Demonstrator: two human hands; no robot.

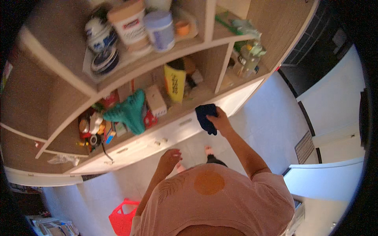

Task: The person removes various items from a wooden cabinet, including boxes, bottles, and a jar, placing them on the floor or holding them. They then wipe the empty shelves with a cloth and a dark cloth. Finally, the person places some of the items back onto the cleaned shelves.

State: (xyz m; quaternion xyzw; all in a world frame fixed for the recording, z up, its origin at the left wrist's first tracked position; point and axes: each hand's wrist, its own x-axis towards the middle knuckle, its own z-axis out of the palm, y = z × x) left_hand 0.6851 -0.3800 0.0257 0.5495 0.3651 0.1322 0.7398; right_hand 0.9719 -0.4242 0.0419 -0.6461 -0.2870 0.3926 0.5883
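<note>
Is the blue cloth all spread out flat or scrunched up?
Scrunched up. The cloth is bunched in the right hand against the shelf edge, hanging in folds.

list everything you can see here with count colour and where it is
cloth: 1, dark blue, at the shelf's front edge
shelf unit: 1, wood brown with white edges, across the top
tubs: 2, white and pale blue, upper shelf
plates: a stack, blue and white, upper shelf left
yellow box: 1, lower shelf
cactus toy: 1, teal, lower shelf
basket: 1, red, on the floor
left hand: empty, before the drawers
right hand: grips the cloth
</note>
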